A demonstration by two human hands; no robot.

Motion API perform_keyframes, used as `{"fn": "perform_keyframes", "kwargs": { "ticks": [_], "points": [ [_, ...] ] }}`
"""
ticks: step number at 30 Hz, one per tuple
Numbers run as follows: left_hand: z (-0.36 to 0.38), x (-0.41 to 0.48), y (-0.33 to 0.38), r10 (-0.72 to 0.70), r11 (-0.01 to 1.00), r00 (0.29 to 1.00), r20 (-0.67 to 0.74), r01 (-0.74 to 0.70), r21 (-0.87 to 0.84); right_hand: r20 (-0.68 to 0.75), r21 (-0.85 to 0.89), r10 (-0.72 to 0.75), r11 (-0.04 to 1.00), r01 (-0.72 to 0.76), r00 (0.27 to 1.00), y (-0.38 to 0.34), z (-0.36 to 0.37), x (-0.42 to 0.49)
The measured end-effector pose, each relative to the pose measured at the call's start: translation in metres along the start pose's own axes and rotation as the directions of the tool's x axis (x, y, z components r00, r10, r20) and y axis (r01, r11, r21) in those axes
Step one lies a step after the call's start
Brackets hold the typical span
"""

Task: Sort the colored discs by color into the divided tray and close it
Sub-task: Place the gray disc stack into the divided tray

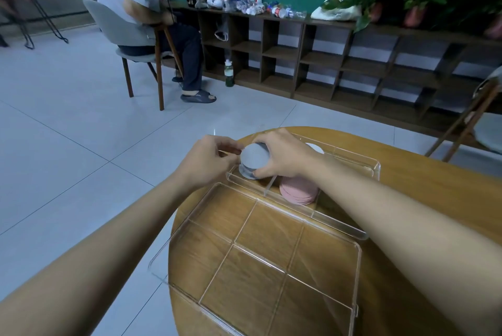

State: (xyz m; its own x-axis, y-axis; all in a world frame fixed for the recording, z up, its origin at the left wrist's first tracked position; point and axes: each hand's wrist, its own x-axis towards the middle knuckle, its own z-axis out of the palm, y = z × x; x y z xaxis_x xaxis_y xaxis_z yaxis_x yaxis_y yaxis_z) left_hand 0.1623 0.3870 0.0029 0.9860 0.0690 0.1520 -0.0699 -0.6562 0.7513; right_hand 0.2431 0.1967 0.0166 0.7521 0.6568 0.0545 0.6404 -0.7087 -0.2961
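A clear divided tray lies at the far side of a round wooden table. My right hand grips a stack of grey-blue discs tilted up over the tray's near-left compartment. More grey-blue discs lie flat beneath it. My left hand pinches the left edge of the held stack. A pile of pink discs fills the compartment to the right, partly under my right forearm. A white disc shows behind my right hand. The clear gridded lid lies flat in front of the tray.
The lid's left corner overhangs the table edge. A chair stands at the table's far right. A person sits on a grey chair across the tiled floor, beside a low wooden shelf with bottles and plants.
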Motion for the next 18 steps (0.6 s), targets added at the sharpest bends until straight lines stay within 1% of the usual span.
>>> {"fn": "perform_keyframes", "kwargs": {
  "ticks": [5, 9, 14, 18],
  "points": [
    [0.013, 0.004, -0.013, 0.035, 0.990, 0.999, -0.033, -0.030, 0.137, 0.044, -0.045, 0.018, 0.999, -0.016, 0.999, 0.001, 0.013, 0.005],
    [0.019, 0.004, -0.016, 0.128, 0.964, 0.989, -0.071, -0.107, 0.244, 0.092, -0.030, 0.017, 0.999, -0.015, 0.996, -0.001, 0.020, 0.009],
    [0.020, 0.003, -0.020, 0.151, 0.949, 0.988, -0.037, -0.134, 0.286, 0.081, -0.066, -0.007, 0.998, 0.012, 0.997, -0.005, 0.015, 0.007],
    [0.018, 0.003, -0.018, 0.164, 0.946, 0.986, -0.016, -0.153, 0.287, 0.038, -0.046, -0.013, 0.999, 0.014, 0.999, -0.001, 0.007, -0.003]
  ]
}}
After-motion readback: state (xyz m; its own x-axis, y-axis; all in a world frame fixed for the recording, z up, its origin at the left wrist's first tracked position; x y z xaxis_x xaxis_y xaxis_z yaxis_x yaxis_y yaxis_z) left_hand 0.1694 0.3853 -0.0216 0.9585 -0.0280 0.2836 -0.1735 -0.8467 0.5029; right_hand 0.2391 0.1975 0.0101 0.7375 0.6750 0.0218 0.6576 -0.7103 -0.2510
